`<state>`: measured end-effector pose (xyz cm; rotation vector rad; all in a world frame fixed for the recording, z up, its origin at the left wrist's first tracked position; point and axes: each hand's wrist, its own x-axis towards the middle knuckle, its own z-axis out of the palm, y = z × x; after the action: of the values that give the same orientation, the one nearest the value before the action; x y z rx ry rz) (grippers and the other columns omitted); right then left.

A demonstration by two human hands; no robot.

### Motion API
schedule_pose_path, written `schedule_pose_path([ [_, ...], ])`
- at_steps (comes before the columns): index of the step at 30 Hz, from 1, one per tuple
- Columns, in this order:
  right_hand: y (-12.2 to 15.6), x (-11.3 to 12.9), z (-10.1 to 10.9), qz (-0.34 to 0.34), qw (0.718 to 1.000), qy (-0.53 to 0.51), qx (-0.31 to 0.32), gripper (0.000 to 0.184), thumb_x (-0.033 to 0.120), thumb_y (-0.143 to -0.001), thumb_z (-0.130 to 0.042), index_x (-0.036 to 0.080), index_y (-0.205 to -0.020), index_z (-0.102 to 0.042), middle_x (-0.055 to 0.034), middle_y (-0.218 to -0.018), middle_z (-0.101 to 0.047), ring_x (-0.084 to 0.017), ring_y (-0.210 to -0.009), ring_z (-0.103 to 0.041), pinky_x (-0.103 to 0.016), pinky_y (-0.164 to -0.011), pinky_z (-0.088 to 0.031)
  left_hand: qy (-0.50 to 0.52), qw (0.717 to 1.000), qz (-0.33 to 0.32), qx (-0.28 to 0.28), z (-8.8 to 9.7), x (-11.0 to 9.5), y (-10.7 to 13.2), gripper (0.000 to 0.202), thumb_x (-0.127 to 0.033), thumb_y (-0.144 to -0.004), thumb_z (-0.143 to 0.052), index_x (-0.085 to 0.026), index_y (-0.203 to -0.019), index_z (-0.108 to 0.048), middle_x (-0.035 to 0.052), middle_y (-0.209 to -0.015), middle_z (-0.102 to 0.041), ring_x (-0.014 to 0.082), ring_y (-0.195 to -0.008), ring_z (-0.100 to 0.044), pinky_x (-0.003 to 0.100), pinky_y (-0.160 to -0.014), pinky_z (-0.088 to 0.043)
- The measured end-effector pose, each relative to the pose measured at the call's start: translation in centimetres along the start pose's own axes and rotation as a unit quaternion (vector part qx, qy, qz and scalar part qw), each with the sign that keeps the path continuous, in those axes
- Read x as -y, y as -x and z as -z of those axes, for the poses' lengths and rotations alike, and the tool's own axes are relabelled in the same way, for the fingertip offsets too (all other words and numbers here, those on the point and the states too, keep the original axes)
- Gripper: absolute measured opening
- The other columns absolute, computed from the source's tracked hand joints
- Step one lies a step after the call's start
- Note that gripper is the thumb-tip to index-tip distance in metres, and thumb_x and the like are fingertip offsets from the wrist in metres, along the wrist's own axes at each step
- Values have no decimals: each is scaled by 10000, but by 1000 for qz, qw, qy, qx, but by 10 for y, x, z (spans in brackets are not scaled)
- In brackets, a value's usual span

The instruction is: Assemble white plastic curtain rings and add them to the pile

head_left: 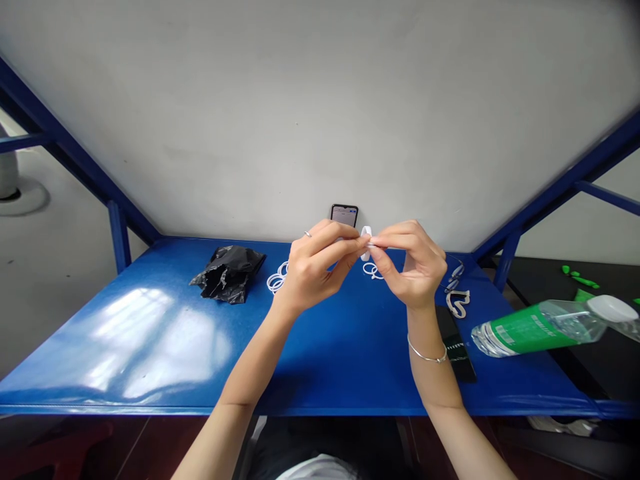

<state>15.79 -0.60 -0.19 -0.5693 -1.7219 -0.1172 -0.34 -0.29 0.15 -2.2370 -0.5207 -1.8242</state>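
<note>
Head view: glossy blue tabletop (345, 360) against a grey-white wall, work done over its far half. Clear plastic bottle with green label and white cap (530, 330) at the right edge; crumpled black plastic bag (227, 273) on the left, mouth gaping toward the near side. Dark flat rectangular slab (455, 347) beside the right forearm; black-framed phone (344, 213) at the wall, lower part behind the left hand (320, 267).

Progress, as judged: one piece in hand, mid-handling, not set down. Cluster of thin white rings (275, 281) lies just beyond the left wrist, partly hidden; small white rings (371, 269) lie below the fingertips. Which are finished and which waiting, cannot tell, so the amount left is unclear.

Piece in work: narrow white curved band (367, 231), up between the two hands, above the table's far side. Left thumb and index together, pinching it; other fingers bent loosely. Right hand (417, 267) likewise: thumb and index tips nearly meeting, clamped on its near edge, rest curled. Exact joint hidden by fingertips.
</note>
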Motion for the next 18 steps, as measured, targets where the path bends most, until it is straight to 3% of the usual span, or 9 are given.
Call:
schedule_pose_path([
  [4,-1,1,-3,-36,996,-77,-18,79,201,-852,-640,254,-911,-649,-3,-823,-670,-157,-724,-619,-331,-652,-524,18,998,48,25,1,-1,0,137,-203,-899,-596,-201,-1020,-659,44,-938,-670,121,-822,-618,232,-683,-522],
  [9,1,3,-2,-123,977,-173,-32,83,251,-886,-621,265,-968,-630,0,-859,-677,-143,-713,-652,-316,-662,-553,74,987,123,73,2,6,0,309,-316,-909,-584,-189,-1190,-607,105,-1193,-636,173,-1035,-619,258,-755,-552],
  [13,1,2,1,-183,952,-243,-5,130,377,-891,-617,276,-972,-607,12,-746,-652,-159,-706,-664,-335,-677,-572,124,977,146,91,1,9,1,221,-289,-933,-549,-175,-1091,-655,65,-968,-708,118,-822,-652,232,-725,-536],
  [18,-2,1,2,-246,911,-327,58,212,459,-861,-635,286,-976,-588,39,-626,-595,-158,-633,-631,-356,-679,-575,166,965,191,68,0,6,-1,159,-279,-903,-598,-152,-885,-691,36,-765,-703,104,-676,-645,217,-641,-511],
])
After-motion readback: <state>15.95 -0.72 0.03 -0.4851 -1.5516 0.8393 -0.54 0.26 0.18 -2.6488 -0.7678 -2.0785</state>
